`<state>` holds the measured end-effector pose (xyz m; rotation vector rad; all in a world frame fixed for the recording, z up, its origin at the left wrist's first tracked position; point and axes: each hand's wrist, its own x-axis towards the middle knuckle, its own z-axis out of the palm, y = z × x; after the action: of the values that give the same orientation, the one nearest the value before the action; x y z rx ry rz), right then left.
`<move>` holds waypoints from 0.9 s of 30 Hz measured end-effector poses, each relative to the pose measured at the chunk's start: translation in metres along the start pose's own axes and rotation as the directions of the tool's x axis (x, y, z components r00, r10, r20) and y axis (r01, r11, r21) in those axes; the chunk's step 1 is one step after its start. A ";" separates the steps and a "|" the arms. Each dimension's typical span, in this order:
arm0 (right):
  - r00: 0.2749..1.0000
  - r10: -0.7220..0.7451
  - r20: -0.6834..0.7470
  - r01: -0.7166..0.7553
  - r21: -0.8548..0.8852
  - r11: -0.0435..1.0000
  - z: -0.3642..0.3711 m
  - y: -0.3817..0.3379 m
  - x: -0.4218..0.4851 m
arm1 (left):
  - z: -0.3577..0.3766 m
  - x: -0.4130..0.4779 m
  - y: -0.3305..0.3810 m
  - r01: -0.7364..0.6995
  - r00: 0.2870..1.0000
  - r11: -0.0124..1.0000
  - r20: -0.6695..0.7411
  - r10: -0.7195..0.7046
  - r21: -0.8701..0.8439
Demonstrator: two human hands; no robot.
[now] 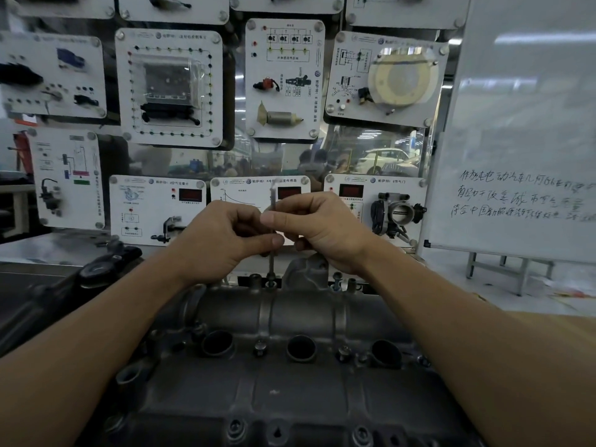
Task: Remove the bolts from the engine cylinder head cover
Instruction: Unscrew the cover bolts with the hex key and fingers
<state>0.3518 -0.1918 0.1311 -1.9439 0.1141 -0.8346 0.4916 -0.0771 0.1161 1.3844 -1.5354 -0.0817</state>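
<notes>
The cylinder head cover [290, 391] is filling the lower centre of the frame. It is a dull grey casting with a rough, grimy skin, a rounded ridge running across its far side and three dark round wells [301, 348] in a row. Small flanged bolts [260, 346] are sitting between the wells, and a raised bolt [337, 280] is standing at the far edge, right of centre.

Both bare forearms are reaching in from the bottom corners and meeting mid-frame. The left hand [222, 240] is curling its fingers, thumb pushed forward, and pinching a thin, bright steel rod [270, 264] low down. The right hand [322, 225] is pinching the same rod higher up between thumb and bent fingers. The rod is standing upright, its tip sitting on a bolt head [270, 283] at the cover's far edge, just left of centre.

Behind, glossy white display panels [169, 88] are lining the upper frame, and a whiteboard [522, 124] with handwriting is standing at the right.
</notes>
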 end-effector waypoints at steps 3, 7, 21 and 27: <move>0.998 -0.055 -0.032 0.055 0.017 0.998 0.001 0.002 0.001 | 0.002 0.001 -0.002 -0.018 0.999 0.999 -0.050 0.020 0.033; 0.999 -0.038 -0.020 0.038 -0.009 0.999 0.001 -0.001 0.000 | 0.000 0.000 -0.001 -0.004 1.000 1.000 0.007 0.004 -0.002; 0.997 -0.052 -0.052 0.051 -0.011 0.999 0.003 -0.001 -0.001 | -0.001 0.000 -0.004 -0.013 1.000 0.997 -0.018 0.015 0.077; 1.000 0.006 -0.025 -0.006 -0.002 1.000 0.001 -0.005 -0.002 | -0.001 -0.002 0.001 -0.008 0.997 0.999 0.079 0.011 -0.035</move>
<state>0.3503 -0.1878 0.1336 -1.9348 0.1359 -0.8558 0.4909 -0.0742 0.1160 1.3609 -1.5988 -0.1581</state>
